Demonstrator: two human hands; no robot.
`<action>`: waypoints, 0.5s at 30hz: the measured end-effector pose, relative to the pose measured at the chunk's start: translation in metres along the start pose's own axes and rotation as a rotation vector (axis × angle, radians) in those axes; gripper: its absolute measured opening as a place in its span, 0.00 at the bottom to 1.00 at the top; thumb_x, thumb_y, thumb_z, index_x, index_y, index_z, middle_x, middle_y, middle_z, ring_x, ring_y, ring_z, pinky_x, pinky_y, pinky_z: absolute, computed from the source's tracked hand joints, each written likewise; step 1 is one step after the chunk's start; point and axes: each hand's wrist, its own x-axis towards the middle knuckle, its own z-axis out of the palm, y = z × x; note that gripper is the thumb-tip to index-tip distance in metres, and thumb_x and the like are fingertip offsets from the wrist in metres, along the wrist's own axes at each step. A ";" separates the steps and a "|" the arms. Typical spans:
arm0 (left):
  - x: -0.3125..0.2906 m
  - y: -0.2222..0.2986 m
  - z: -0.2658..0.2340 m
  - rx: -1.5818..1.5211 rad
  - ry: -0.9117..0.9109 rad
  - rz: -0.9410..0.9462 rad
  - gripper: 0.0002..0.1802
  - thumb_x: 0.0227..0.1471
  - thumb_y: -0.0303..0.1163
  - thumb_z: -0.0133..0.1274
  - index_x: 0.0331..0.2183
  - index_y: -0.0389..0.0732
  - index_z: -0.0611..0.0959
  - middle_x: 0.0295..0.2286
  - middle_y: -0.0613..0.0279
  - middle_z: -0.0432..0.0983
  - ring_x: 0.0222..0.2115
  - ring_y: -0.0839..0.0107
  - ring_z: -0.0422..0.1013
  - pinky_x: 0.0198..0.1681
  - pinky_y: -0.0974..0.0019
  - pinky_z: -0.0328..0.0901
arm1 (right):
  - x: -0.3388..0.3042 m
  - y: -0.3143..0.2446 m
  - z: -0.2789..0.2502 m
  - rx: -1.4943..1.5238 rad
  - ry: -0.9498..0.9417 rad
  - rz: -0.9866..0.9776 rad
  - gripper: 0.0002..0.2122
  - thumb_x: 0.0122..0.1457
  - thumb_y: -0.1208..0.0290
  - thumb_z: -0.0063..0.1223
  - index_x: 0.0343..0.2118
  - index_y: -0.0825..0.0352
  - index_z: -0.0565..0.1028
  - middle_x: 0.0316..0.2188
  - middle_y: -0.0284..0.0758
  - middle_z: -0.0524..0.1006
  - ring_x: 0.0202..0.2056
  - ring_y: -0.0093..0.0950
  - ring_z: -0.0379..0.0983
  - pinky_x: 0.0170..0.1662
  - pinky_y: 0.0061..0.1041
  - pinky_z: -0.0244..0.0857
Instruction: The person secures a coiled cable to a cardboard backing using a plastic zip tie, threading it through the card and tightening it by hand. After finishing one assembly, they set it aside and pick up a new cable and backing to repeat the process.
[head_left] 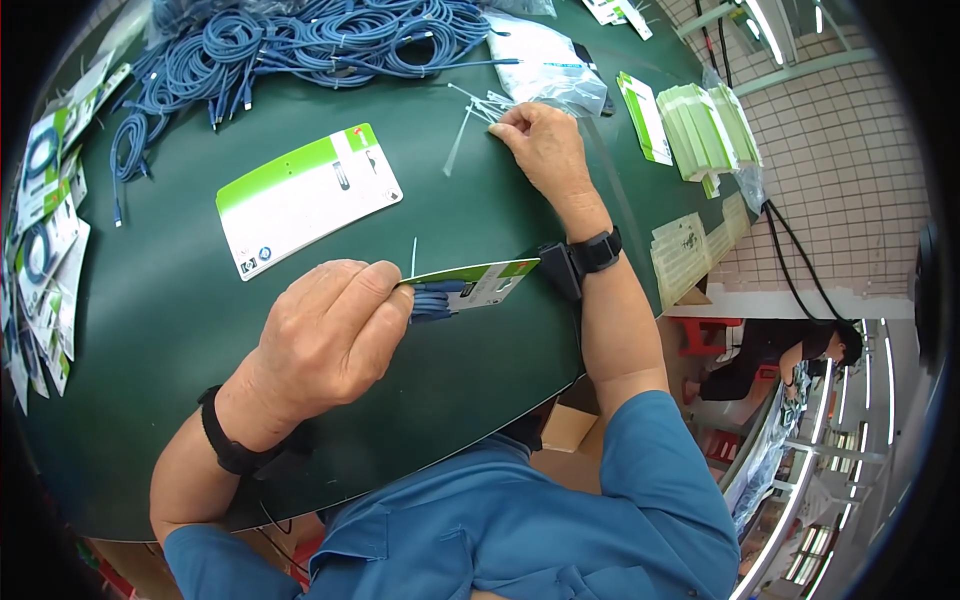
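My left hand (335, 325) is closed on a green and white backing card (500, 280), held edge-up above the table. A coiled blue cable (432, 300) lies against the card's near face, and a thin white tie end (414, 256) sticks up from it. Farther off, my right hand (541, 145) pinches at the edge of a small pile of clear-white cable ties (487, 104); whether a tie is between the fingertips is hidden. Flat on the table between the hands and the cables lies another green and white card (310, 195).
Many coiled blue cables (300, 45) cover the table's far side. Carded cables (45, 250) are heaped at the left edge. A plastic bag (545, 65) lies beyond my right hand, with stacked cards (695, 130) farther right. Another person (770, 360) sits at a different bench.
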 end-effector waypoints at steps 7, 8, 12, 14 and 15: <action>-0.005 -0.002 -0.005 -0.027 -0.026 -0.022 0.13 0.42 0.17 0.66 0.33 0.31 0.81 0.33 0.52 0.79 0.29 0.58 0.78 0.31 0.61 0.75 | -0.001 -0.004 0.008 -0.132 0.047 -0.112 0.10 0.60 0.67 0.65 0.32 0.70 0.80 0.32 0.45 0.82 0.35 0.45 0.80 0.40 0.42 0.73; -0.005 -0.002 -0.005 -0.025 -0.033 -0.017 0.13 0.42 0.17 0.66 0.33 0.31 0.81 0.33 0.52 0.79 0.29 0.58 0.78 0.31 0.61 0.75 | -0.002 -0.004 0.009 -0.152 0.052 -0.115 0.10 0.60 0.67 0.64 0.32 0.70 0.79 0.32 0.45 0.82 0.35 0.45 0.80 0.40 0.43 0.72; -0.003 -0.004 -0.005 -0.030 -0.060 -0.009 0.13 0.41 0.17 0.66 0.33 0.31 0.81 0.33 0.52 0.79 0.29 0.59 0.78 0.31 0.61 0.75 | -0.005 -0.008 0.009 -0.182 0.077 -0.110 0.09 0.61 0.68 0.63 0.33 0.70 0.78 0.32 0.44 0.82 0.38 0.45 0.80 0.41 0.44 0.72; -0.004 -0.004 -0.004 -0.025 -0.024 -0.005 0.11 0.42 0.18 0.63 0.32 0.32 0.80 0.32 0.54 0.78 0.28 0.61 0.77 0.29 0.62 0.73 | -0.006 -0.014 0.004 -0.161 0.078 -0.092 0.09 0.61 0.68 0.63 0.33 0.69 0.78 0.32 0.44 0.82 0.39 0.46 0.80 0.42 0.44 0.72; -0.004 -0.005 -0.004 -0.022 -0.010 -0.001 0.10 0.42 0.18 0.62 0.31 0.32 0.80 0.31 0.54 0.77 0.27 0.62 0.77 0.29 0.63 0.73 | -0.005 -0.018 0.000 -0.144 0.072 -0.079 0.09 0.61 0.68 0.63 0.33 0.69 0.78 0.33 0.45 0.81 0.39 0.46 0.80 0.43 0.44 0.72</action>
